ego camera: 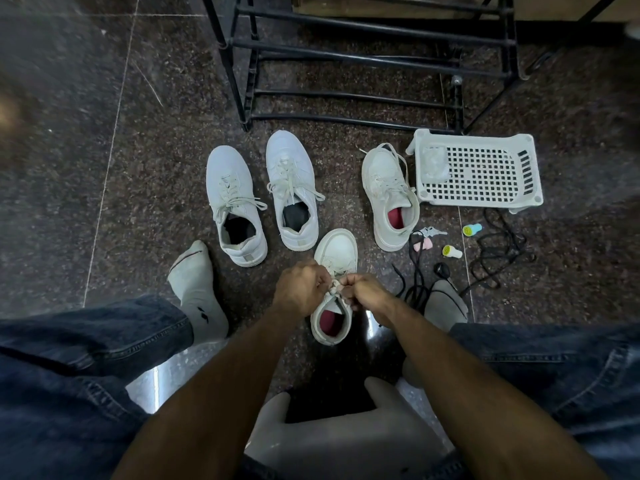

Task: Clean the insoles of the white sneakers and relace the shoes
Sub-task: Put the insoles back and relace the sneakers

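A white sneaker with a red insole [337,252] stands on the dark floor between my feet, toe pointing away. My left hand [300,287] and my right hand [363,292] both pinch its white lace [333,289] over the tongue, fingers curled tight, knuckles almost touching. Its mate, a white sneaker with a red insole [389,199], lies further off to the right with loose laces. Two more white sneakers with dark insoles [235,206] [292,188] stand side by side to the left, laced.
A white plastic basket [479,171] lies at the right. Black laces [498,251], keys [429,232] and small coloured caps [471,230] are scattered near it. A black shoe rack [346,57] stands behind. My socked feet [197,289] flank the shoe.
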The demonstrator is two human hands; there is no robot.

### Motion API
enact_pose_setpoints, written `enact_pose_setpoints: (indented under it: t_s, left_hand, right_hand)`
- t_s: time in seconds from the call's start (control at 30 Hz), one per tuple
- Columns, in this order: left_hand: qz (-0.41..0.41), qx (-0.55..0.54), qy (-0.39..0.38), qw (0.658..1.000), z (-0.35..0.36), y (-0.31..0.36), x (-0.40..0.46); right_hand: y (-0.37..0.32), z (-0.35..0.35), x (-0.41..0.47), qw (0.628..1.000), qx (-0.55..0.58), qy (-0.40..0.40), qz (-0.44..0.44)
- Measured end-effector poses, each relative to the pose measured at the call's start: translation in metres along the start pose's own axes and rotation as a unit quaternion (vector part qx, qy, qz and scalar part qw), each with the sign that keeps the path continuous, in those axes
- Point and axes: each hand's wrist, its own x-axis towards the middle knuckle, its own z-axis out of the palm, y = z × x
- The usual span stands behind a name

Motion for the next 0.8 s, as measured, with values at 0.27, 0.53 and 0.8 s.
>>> enact_pose_setpoints:
  t_s: [0.27, 0.53, 0.8]
  left_hand:
    - [0.039, 0.062, -0.053, 0.996, -0.002, 0.004, -0.006]
    - [-0.023, 0.066, -0.079, 0.994, -0.012, 0.020, -0.003]
    - [-0.105, -0.145, -0.185, 0.966, -0.013, 0.007, 0.000]
  right_hand:
    - [0.000, 0.002, -0.004, 0.999, 0.034, 0.013, 0.008]
    - [-0.007, 0.003, -0.007, 0.999, -0.019, 0.022, -0.016]
    - [-0.013, -0.007, -0.010, 0.968, -0.224, 0.056, -0.098]
